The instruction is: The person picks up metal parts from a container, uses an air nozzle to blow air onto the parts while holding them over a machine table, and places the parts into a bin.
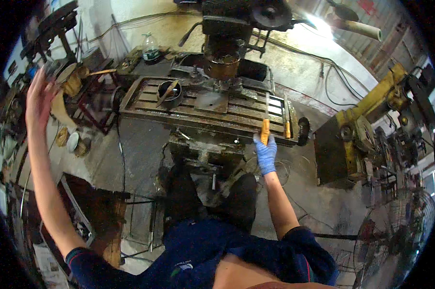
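Observation:
My right hand [265, 153], in a blue glove, is closed round the orange handle of a file [265, 130]. The file's thin grey blade points away from me over the right end of the slotted milling machine table [193, 115]. A second orange-handled tool [288, 129] lies just to its right on that table. My bare left hand [38, 98] is raised at the far left, fingers loosely apart and slightly blurred, with no held object visible. It is near a cluttered stand and a brownish container [72, 84].
The dark machine head [224, 43] hangs over the table, above a flat metal block [211, 102]. A round dark pot [170, 91] with a brush-like thing across it stands on the left. A clear bottle [150, 48] is behind. A yellow machine [371, 106] and a fan [395, 236] stand right.

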Demonstrator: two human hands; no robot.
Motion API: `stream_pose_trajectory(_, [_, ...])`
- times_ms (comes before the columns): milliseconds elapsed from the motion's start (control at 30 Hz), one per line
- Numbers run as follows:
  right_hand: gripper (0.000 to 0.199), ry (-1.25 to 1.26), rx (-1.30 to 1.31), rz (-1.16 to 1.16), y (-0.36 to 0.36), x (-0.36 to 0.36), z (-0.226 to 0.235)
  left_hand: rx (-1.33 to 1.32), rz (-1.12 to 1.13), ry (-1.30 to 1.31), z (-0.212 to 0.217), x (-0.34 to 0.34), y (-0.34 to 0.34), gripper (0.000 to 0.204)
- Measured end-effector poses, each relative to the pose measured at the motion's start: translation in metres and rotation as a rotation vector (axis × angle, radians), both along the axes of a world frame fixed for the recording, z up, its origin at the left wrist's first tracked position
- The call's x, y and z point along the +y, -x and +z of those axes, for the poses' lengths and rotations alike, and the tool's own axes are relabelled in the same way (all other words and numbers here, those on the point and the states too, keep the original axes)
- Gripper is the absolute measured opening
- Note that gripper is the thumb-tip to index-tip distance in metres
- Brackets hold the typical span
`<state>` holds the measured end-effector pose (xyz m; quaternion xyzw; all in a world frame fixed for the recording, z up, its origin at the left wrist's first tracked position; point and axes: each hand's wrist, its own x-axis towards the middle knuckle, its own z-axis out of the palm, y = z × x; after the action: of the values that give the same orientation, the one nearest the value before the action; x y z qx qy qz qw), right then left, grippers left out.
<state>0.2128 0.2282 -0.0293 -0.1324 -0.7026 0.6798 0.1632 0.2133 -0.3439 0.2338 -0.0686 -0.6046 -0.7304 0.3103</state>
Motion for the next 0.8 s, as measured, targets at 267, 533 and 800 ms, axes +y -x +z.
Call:
stream_pose_trajectory(267, [0.047, -0.151, 0.099, -0.084, -0.032, 0.076, 0.013, 0.183, -0.948, -0.371, -0.071, 0.265, 0.09, 0.025])
stream_pose_trajectory(533, [0.045, -0.937, -0.029, 0.491, -0.061, 0.021, 0.074, -0.439, -0.889, -0.38, -0.206, 0.313, 0.073, 0.009])
stream_pose_trajectory(800, [0.041, -1.397, -0.165, 0.698, -0.044, -0.01, 0.084, -0.658, -0.724, -0.258, -0.24, 0.303, 0.072, 0.01])
